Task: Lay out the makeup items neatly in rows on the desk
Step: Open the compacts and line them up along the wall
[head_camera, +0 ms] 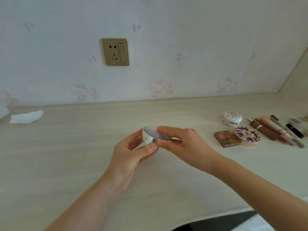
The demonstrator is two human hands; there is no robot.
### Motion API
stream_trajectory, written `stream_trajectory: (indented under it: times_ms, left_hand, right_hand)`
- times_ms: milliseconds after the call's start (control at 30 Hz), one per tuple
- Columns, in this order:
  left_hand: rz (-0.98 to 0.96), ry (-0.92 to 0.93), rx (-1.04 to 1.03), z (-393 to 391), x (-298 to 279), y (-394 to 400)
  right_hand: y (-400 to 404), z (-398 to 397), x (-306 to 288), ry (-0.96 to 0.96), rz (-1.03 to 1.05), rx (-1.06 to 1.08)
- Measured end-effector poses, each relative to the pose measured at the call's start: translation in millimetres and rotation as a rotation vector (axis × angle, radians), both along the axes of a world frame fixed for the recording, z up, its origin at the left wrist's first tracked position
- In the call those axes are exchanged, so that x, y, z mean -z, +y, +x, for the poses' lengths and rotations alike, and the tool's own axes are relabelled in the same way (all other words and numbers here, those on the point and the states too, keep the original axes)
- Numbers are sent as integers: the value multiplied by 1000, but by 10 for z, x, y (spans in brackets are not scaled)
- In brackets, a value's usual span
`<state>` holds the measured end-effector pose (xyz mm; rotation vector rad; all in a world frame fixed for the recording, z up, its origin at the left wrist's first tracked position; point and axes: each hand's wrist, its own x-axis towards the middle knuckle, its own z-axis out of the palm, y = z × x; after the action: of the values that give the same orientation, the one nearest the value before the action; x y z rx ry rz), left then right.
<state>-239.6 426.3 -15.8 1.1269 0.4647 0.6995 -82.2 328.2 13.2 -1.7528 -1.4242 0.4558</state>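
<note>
A round white compact (pixel 155 135) is being pinched above the desk (pixel 70 164) by the left hand (pixel 133 151) and right hand (pixel 182 144), fingers curled round its rim. Placement far from the makeup cluster (pixel 260 132) is risking a broken row.
</note>
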Motion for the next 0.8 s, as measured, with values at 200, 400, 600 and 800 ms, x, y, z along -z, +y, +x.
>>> stream_trajectory:
  times_ms: [200, 400, 600, 800]
  left_hand:
    - [-26, -24, -15, -272, -62, -270]
    - [-2, -8, -25, -431, -83, -349]
    - [98, 58, -34, -515, -78, -294]
    - [35, 12, -53, -525, -57, -221]
  right_hand:
    - [-258, -244, -69, -118, -5, -21]
    - [-338, -386, -111, -171, 9, -19]
    - [-304, -455, -120, -185, -16, -20]
    - [-185, -481, -159, -142, -31, -35]
